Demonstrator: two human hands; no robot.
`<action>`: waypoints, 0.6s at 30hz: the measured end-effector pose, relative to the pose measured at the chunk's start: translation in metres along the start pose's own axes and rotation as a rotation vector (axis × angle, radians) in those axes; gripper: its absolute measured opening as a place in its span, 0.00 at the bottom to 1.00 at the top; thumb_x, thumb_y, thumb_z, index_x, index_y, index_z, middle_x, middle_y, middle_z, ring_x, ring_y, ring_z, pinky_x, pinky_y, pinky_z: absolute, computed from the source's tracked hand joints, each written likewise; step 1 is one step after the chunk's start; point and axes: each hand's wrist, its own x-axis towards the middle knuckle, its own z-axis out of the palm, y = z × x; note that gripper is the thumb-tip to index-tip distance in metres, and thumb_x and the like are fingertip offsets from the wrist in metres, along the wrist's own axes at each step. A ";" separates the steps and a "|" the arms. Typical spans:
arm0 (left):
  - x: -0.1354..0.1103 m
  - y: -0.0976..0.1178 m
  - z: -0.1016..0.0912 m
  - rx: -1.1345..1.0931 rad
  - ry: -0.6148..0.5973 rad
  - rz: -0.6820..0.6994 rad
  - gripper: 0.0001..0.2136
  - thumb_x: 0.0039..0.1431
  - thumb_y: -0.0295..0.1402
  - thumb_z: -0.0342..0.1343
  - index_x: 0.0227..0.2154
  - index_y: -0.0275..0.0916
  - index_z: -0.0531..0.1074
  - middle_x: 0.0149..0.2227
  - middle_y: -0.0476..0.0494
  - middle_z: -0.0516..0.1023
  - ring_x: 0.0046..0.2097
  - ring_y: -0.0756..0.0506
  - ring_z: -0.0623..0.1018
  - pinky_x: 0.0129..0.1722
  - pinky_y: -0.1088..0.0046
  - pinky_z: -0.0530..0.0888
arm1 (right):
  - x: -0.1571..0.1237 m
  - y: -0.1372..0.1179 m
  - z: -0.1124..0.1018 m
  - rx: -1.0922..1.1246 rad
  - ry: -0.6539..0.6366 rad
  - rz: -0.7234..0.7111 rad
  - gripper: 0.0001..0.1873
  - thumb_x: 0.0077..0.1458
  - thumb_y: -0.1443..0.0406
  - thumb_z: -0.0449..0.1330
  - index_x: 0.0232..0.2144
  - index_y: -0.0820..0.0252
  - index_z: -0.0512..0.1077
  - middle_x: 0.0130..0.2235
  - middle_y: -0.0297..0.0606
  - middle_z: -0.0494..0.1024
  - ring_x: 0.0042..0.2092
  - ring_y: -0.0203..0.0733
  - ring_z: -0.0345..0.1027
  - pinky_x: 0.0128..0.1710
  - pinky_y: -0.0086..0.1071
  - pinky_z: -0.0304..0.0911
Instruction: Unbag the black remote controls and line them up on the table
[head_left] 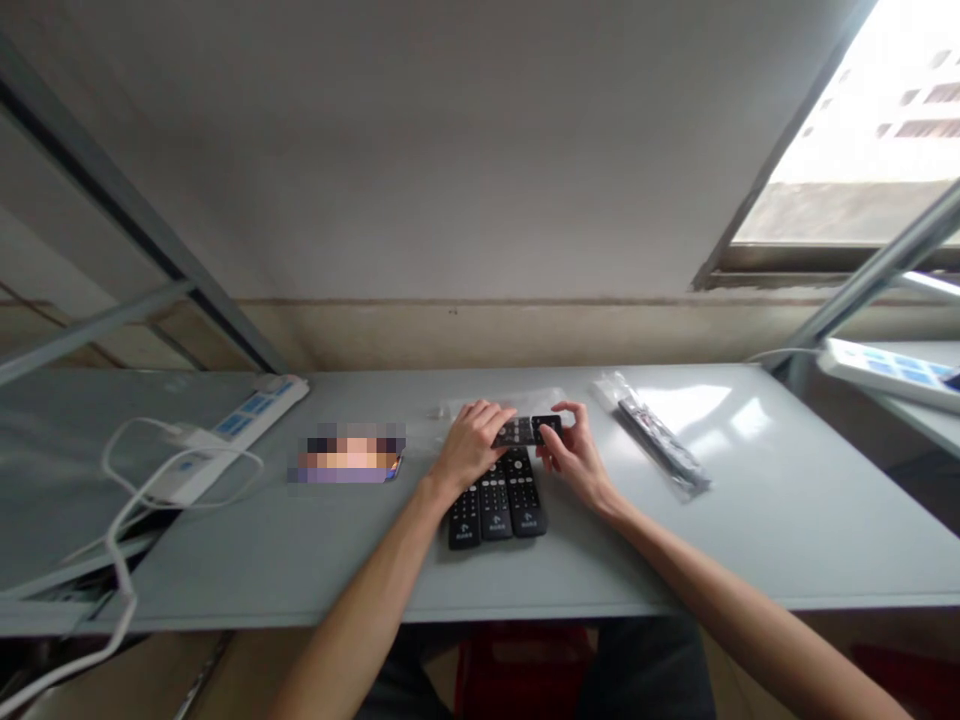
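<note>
Head view: grey desk [300, 575], pale sheen, set against a plain wall [480, 180] with a tan band along its foot. At far left a metal bar [142, 195] slants down; below it lies a white power strip [251, 412], its cable [124, 572] looping over and off the near edge. A red stool [521, 675] shows under the desk. At right, a bright window [862, 170], a second bar [885, 260], and another strip [885, 375].

Hard to make out: a pixelated patch [349, 460] covers something left of the hands. The held remote's left end is under the left fingers; whether it touches the remotes beneath, cannot tell. Clear wrap [525, 402] behind the hands is faint. Right strip is cut off by the frame edge.

Left hand [471, 440] arches palm-down, fingers curled over one end of the held remote [536, 430], which lies crosswise over the far ends of three remotes [495, 508] set side by side. Right hand [574, 455] pinches the other end, thumb nearest, fingers bent. Further right, a bagged remote [660, 440] lies aslant. Both forearms reach in from the near edge.
</note>
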 end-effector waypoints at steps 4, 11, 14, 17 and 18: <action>-0.001 -0.001 0.004 -0.046 0.033 0.069 0.27 0.67 0.35 0.64 0.65 0.37 0.66 0.55 0.38 0.79 0.56 0.38 0.75 0.59 0.58 0.71 | 0.000 0.005 -0.001 -0.001 0.112 0.005 0.26 0.62 0.46 0.63 0.48 0.50 0.55 0.23 0.22 0.71 0.20 0.34 0.61 0.20 0.26 0.56; -0.002 -0.007 0.016 -0.034 0.107 -0.016 0.25 0.65 0.42 0.66 0.60 0.35 0.71 0.53 0.38 0.80 0.56 0.38 0.75 0.58 0.58 0.71 | 0.006 0.011 -0.008 0.002 0.136 0.036 0.27 0.61 0.46 0.65 0.45 0.48 0.52 0.25 0.27 0.78 0.18 0.34 0.63 0.18 0.26 0.55; -0.004 -0.006 0.018 -0.015 0.078 -0.037 0.15 0.65 0.36 0.65 0.52 0.37 0.75 0.49 0.40 0.82 0.53 0.38 0.76 0.55 0.59 0.72 | 0.005 0.013 -0.009 0.008 0.065 0.021 0.26 0.62 0.47 0.65 0.43 0.48 0.52 0.27 0.28 0.79 0.19 0.35 0.66 0.18 0.26 0.56; -0.004 -0.004 0.019 -0.001 0.069 -0.020 0.11 0.66 0.34 0.64 0.48 0.38 0.75 0.47 0.42 0.81 0.52 0.39 0.76 0.55 0.60 0.72 | 0.002 0.012 -0.010 0.009 0.044 0.008 0.25 0.61 0.47 0.65 0.41 0.48 0.54 0.27 0.28 0.78 0.21 0.35 0.67 0.18 0.26 0.56; -0.004 -0.003 0.018 -0.003 0.074 -0.014 0.11 0.66 0.34 0.64 0.48 0.38 0.74 0.47 0.42 0.81 0.52 0.39 0.76 0.55 0.60 0.73 | 0.001 0.012 -0.010 0.005 0.046 0.000 0.25 0.61 0.47 0.66 0.40 0.49 0.55 0.27 0.28 0.77 0.21 0.34 0.66 0.18 0.26 0.57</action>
